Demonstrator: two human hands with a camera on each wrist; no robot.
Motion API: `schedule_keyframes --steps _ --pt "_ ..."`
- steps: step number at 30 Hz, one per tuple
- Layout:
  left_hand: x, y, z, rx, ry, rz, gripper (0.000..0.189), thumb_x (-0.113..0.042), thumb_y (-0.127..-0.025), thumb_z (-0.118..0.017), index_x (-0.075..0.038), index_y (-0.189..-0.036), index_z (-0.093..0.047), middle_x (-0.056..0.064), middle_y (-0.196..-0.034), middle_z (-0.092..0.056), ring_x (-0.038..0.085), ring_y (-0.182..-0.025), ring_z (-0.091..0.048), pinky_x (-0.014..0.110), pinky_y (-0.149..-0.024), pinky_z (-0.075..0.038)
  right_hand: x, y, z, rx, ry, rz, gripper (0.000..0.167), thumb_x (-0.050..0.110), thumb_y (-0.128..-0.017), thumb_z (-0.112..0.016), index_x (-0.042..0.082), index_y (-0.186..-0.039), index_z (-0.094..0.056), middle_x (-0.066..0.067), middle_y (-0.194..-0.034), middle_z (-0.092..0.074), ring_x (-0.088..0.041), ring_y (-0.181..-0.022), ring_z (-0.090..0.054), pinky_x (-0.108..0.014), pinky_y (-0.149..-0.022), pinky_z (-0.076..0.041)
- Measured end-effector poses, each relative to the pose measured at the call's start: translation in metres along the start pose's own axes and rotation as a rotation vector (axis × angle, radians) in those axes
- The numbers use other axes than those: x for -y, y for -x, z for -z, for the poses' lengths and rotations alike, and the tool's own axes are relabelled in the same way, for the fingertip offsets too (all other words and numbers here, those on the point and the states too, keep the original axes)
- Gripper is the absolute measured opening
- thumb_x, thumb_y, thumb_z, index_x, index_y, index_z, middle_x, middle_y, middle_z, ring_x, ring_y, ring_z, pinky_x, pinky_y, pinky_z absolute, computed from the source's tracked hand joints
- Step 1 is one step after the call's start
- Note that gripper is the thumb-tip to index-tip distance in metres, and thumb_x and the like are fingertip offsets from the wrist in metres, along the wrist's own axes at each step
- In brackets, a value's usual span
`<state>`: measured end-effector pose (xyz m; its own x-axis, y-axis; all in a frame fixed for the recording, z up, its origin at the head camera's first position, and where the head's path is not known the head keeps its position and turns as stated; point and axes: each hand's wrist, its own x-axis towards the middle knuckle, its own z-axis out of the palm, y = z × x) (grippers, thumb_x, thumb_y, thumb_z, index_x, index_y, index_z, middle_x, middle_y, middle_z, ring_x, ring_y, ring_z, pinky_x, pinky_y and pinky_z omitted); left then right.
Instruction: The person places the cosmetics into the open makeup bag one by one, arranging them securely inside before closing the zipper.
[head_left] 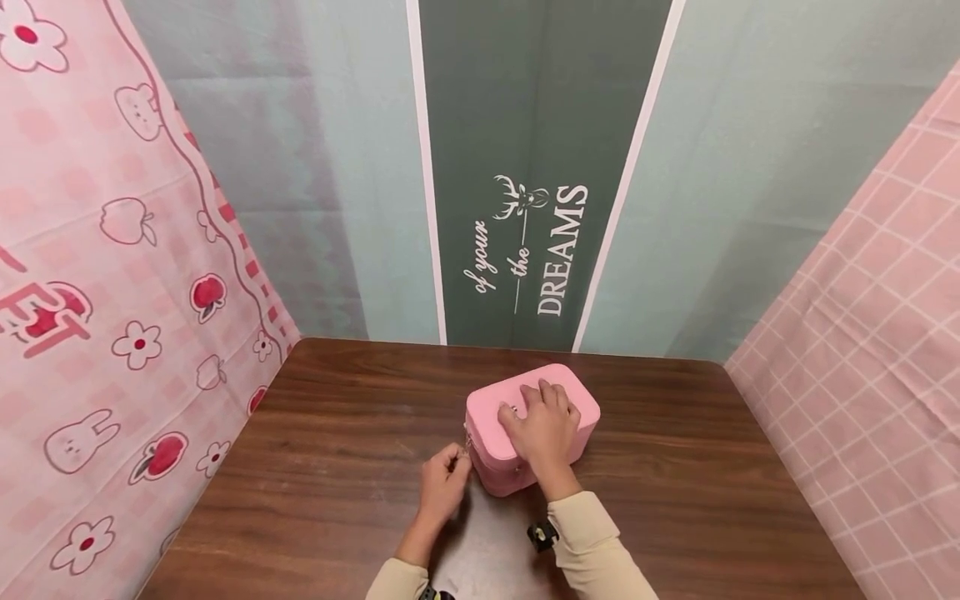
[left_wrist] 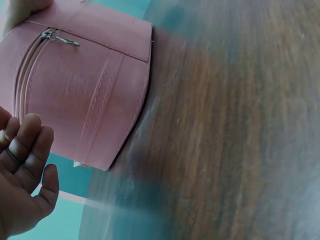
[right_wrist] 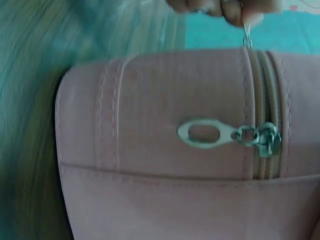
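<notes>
A pink zippered case (head_left: 491, 429) with rounded corners stands on the table. My left hand (head_left: 444, 482) is at its left corner and pinches a small metal zipper pull (right_wrist: 247, 35), which shows best in the right wrist view. My right hand (head_left: 547, 425) rests on the lid with its fingers spread, partly covering a small dark mark. A second zipper pull (right_wrist: 206, 133), silver with an oval hole, hangs loose on the side facing me. The zipper track (right_wrist: 265, 90) runs between lid and body, and the lid is down.
The case stands on a brown wood-grain table (head_left: 337, 433). A grey-green cloth (head_left: 360, 167) with white lettering hangs behind the table. Pink printed cloth (head_left: 90, 317) hangs at the left and pink checked cloth (head_left: 862, 333) at the right.
</notes>
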<state>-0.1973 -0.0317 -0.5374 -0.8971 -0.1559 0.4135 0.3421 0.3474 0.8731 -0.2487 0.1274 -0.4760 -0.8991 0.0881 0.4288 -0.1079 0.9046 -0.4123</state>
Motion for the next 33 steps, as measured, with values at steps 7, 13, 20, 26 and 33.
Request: schedule_keyframes --steps 7,13,20,26,33 --pt "-0.001 -0.001 0.003 0.007 -0.014 0.027 0.028 -0.001 -0.078 -0.057 -0.017 -0.056 -0.049 -0.016 -0.051 -0.046 0.003 -0.047 -0.042 0.021 -0.043 -0.034 0.006 0.004 -0.001 -0.027 0.024 -0.03 0.05 0.048 -0.081 -0.057 0.01 -0.112 -0.067 -0.016 -0.126 -0.052 -0.032 -0.117 -0.039 -0.055 -0.087 -0.028" --pt "0.001 -0.001 0.003 0.031 -0.012 0.052 0.028 -0.002 -0.08 -0.057 -0.017 -0.057 -0.05 -0.013 -0.05 -0.049 0.004 -0.046 -0.042 0.022 -0.044 -0.034 0.003 0.005 0.0 -0.027 0.023 -0.021 0.051 0.049 -0.081 -0.057 0.009 -0.112 -0.067 -0.017 -0.125 -0.052 -0.032 -0.118 -0.038 -0.055 -0.088 -0.028" --pt "0.004 -0.002 0.004 0.034 0.021 0.056 0.026 -0.002 -0.079 -0.056 -0.017 -0.059 -0.051 -0.01 -0.051 -0.051 0.003 -0.047 -0.045 0.021 -0.043 -0.036 -0.002 0.003 0.006 0.042 0.013 0.038 0.054 0.049 -0.081 -0.059 0.007 -0.114 -0.065 -0.019 -0.127 -0.05 -0.035 -0.119 -0.036 -0.057 -0.087 -0.026" --pt "0.006 -0.002 0.007 0.067 0.028 0.078 0.026 -0.002 -0.08 -0.057 -0.017 -0.06 -0.052 -0.01 -0.052 -0.052 0.004 -0.048 -0.046 0.021 -0.045 -0.038 -0.014 -0.007 0.029 0.224 -0.002 0.209 0.053 0.046 -0.079 -0.065 0.01 -0.118 -0.064 -0.021 -0.127 -0.05 -0.039 -0.118 -0.038 -0.059 -0.087 -0.027" --pt "0.009 -0.001 0.008 0.074 0.038 0.079 0.024 -0.001 -0.08 -0.057 -0.014 -0.06 -0.053 -0.009 -0.052 -0.053 0.004 -0.048 -0.045 0.02 -0.045 -0.036 -0.044 -0.032 0.029 0.265 -0.073 0.574 0.052 0.044 -0.074 -0.07 0.014 -0.116 -0.065 -0.013 -0.121 -0.056 -0.033 -0.114 -0.045 -0.057 -0.088 -0.033"
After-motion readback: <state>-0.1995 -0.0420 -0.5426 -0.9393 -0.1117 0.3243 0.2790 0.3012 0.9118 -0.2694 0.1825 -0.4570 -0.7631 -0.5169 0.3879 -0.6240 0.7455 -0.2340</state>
